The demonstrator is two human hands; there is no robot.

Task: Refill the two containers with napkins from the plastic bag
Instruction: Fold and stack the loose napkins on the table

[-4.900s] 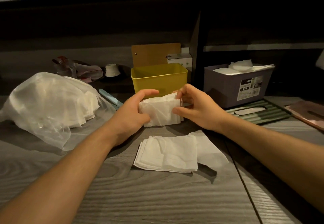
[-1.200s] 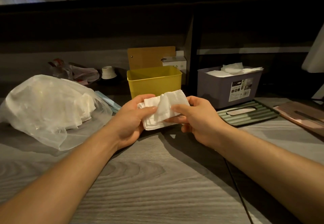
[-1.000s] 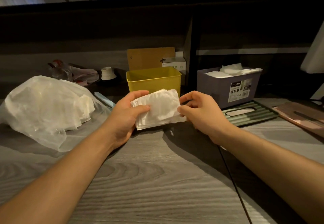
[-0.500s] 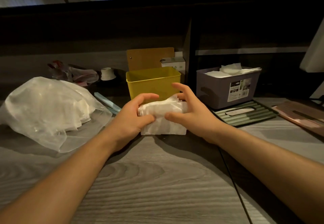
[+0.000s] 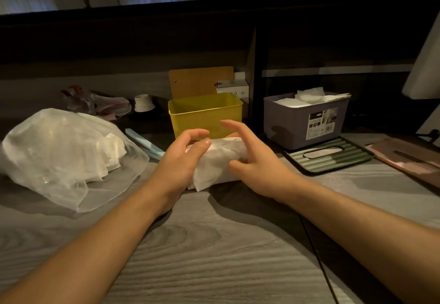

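Wood table [image 5: 214,256]: left hand [image 5: 176,163] grips napkin stack [image 5: 214,163]; right hand [image 5: 257,168] spread; yellow bin [image 5: 204,118] behind.

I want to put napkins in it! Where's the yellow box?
In the head view, the yellow box stands at the middle back of the table, left of the purple box.

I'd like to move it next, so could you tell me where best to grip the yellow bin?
Probably by the rim of the yellow bin, coming from above: it stands upright and open-topped, with thin walls. Its right side looks free. The napkins and both hands sit just in front.
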